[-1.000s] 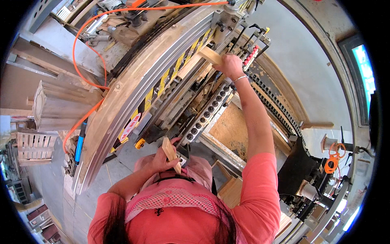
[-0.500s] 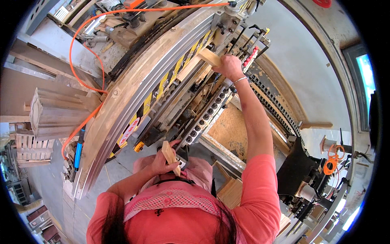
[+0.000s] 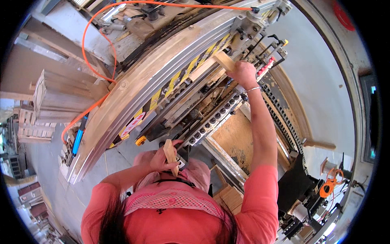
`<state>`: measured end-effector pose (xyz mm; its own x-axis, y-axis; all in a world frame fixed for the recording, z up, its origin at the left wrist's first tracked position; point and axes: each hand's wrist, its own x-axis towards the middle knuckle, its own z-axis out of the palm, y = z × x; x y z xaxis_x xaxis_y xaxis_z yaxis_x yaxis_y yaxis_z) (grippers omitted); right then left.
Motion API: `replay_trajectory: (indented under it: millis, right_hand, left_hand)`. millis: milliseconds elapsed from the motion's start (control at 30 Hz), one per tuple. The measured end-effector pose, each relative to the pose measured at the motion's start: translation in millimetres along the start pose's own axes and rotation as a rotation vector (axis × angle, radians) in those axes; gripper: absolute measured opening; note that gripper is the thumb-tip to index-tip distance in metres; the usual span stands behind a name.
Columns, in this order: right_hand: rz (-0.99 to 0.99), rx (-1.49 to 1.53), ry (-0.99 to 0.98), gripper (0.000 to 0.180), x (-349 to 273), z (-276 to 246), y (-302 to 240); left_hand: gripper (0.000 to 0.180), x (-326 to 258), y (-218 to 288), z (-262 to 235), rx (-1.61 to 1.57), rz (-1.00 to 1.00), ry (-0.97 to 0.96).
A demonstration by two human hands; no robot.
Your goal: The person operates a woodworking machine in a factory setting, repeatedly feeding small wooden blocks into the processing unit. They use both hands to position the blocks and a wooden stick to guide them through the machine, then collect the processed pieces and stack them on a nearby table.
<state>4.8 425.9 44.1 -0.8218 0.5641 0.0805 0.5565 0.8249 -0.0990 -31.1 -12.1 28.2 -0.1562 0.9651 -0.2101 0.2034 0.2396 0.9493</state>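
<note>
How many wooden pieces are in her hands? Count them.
2: one wooden piece in the left hand near the chest, one held by the right hand against the machine.

The right hand (image 3: 243,73) grips a pale, smooth-sawn wooden bar (image 3: 211,65); the left hand (image 3: 160,158) holds a shorter bare wood block (image 3: 170,152). The machine's long rail (image 3: 162,73) is dull brushed metal with glossy striped tape. The orange hose (image 3: 95,36) looks like shiny plastic.

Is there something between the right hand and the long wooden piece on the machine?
No, nothing visible. The right hand already grips the end of the long wooden piece, which lies along the machine's striped rail. The left hand holds a separate short wooden block near the body.
</note>
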Motion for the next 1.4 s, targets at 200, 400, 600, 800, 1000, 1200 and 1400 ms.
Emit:
replay_trajectory:
  millis: [200, 400, 600, 800, 1000, 1200, 1400]
  right_hand:
    - [-0.021, -0.006, 0.049, 0.045, 0, 6, 3]
    - [-0.021, 0.005, 0.092, 0.041, -3, 1, 0]
    - [-0.012, 0.002, 0.060, 0.045, 1, 1, -9]
    - [-0.018, -0.047, 0.055, 0.046, -4, -6, -12]
    - [0.098, -0.087, 0.280, 0.055, -45, -10, -37]
    - [0.152, 0.142, 0.113, 0.042, -129, 2, -89]
    - [0.210, 0.251, 0.040, 0.031, -218, 0, -138]
  left_hand:
    - [0.071, 0, -7, 6, -0.080, 0.093, 0.065]
    - [0.067, -2, -6, 4, -0.050, 0.107, 0.054]
    - [0.065, -8, -23, 11, 0.116, 0.308, 0.223]
    - [0.047, -83, -27, 0, -0.076, 0.330, 0.477]
    - [0.032, -213, -108, -37, -0.391, -0.289, 0.738]
    - [0.027, -225, -196, -171, -0.760, -0.262, 1.340]
    - [0.034, -177, -265, -279, -0.412, -0.493, 1.459]
